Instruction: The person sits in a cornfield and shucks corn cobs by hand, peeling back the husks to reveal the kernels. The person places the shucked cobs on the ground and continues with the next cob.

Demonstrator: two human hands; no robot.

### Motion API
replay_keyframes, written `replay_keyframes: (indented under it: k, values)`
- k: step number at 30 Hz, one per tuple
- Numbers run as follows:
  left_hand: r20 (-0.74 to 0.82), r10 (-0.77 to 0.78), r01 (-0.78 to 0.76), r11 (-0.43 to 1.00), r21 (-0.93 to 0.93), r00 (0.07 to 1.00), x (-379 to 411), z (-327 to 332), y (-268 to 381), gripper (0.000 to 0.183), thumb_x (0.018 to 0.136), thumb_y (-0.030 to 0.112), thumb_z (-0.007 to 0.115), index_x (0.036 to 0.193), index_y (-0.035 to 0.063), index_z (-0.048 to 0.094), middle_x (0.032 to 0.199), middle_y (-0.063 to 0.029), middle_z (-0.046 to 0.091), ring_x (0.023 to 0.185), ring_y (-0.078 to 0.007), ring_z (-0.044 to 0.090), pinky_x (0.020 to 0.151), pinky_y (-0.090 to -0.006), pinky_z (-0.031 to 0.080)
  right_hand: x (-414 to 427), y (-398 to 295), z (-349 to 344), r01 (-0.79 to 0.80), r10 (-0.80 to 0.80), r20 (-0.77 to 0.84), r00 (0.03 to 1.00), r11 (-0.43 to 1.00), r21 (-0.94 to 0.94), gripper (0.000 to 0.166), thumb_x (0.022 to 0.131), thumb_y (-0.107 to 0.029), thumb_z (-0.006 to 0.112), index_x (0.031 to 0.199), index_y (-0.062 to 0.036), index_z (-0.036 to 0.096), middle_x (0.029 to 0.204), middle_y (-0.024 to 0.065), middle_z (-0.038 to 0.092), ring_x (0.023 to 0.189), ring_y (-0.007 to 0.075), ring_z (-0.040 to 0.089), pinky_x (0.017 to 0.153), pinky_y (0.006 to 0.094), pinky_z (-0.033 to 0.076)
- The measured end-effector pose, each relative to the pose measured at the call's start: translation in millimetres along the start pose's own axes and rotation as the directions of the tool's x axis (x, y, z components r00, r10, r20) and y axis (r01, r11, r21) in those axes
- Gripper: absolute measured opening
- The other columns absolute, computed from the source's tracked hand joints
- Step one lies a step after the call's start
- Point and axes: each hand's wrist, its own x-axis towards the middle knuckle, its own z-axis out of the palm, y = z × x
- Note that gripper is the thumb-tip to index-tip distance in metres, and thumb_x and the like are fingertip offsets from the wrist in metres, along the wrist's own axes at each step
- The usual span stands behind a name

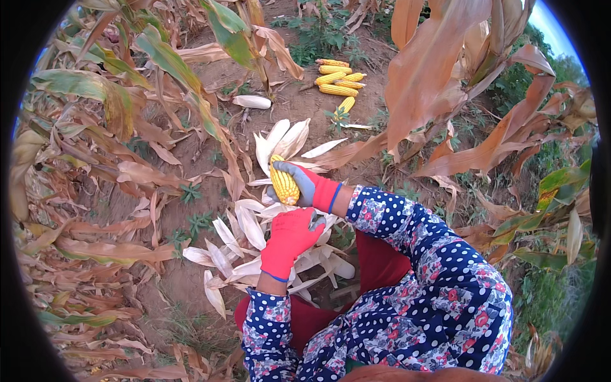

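My right hand (305,184), in a red work glove with grey palm, grips a husked yellow ear of corn (285,184) by its side. Just below the ear's butt end is my left hand (292,231), in a matching glove; its fingers are curled, and whether they hold anything is hidden. Pale corn husks (250,229) lie under and around both hands. Beyond the right hand, more dry husks (291,138) spread on the soil. Several husked yellow ears (338,90) lie in a loose group farther up.
An ear in its pale husk (252,101) lies on the soil left of the yellow ears. Dry corn stalks with brown leaves (420,76) rise at the upper right, and green-brown leaves (81,90) hang at the left. Small green weeds (191,192) grow in the bare soil.
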Motion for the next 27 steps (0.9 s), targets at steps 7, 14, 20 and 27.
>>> replay_keyframes:
  k: [7, 14, 20, 27]
  values:
    - [0.260, 0.061, -0.062, 0.998, -0.004, 0.964, -18.8, 19.9, 8.5, 0.033, 0.078, 0.041, 0.065, 0.081, 0.0081, 0.062, 0.077, -0.0125, 0.065, 0.075, -0.0328, 0.063, 0.067, -0.0442, 0.048, 0.1, 58.6, -40.5, -0.234, 0.236, -0.024, 0.971, 0.935, -0.268, 0.044, 0.087, -0.047, 0.060, 0.097, -0.0048, 0.056, 0.082, 0.0108, 0.065, 0.072, 0.0237, 0.065, 0.066, 0.0363, 0.055]
    - [0.290, 0.074, -0.070, 0.997, -0.023, 0.954, -21.0, 28.0, 6.2, 0.032, 0.078, 0.040, 0.065, 0.079, 0.0086, 0.060, 0.076, -0.0119, 0.064, 0.074, -0.0323, 0.063, 0.066, -0.0434, 0.048, 1.0, 82.9, -66.2, -0.275, 0.308, -0.043, 0.950, 0.766, -0.581, 0.042, 0.087, -0.047, 0.060, 0.096, -0.0067, 0.057, 0.082, 0.0095, 0.064, 0.070, 0.0217, 0.064, 0.064, 0.0350, 0.054]
    - [0.244, 0.106, -0.101, 0.994, -0.032, 0.964, -13.2, 26.5, 14.9, 0.031, 0.079, 0.040, 0.065, 0.079, 0.0090, 0.060, 0.079, -0.0119, 0.064, 0.077, -0.0318, 0.063, 0.067, -0.0438, 0.049, 6.4, 55.7, -59.6, -0.312, 0.269, -0.161, 0.950, 0.854, -0.416, 0.039, 0.087, -0.048, 0.058, 0.095, -0.0089, 0.058, 0.081, 0.0081, 0.062, 0.069, 0.0188, 0.062, 0.063, 0.0339, 0.053]
    - [0.298, 0.097, -0.107, 0.994, 0.015, 0.950, -14.2, 35.6, 12.8, 0.032, 0.079, 0.040, 0.064, 0.083, 0.0089, 0.062, 0.082, -0.0126, 0.065, 0.080, -0.0325, 0.063, 0.069, -0.0433, 0.049, 25.5, 27.2, -60.9, -0.059, 0.021, -0.173, 0.985, 0.974, -0.219, 0.040, 0.086, -0.045, 0.063, 0.097, -0.0074, 0.056, 0.081, 0.0076, 0.062, 0.068, 0.0197, 0.062, 0.063, 0.0344, 0.054]
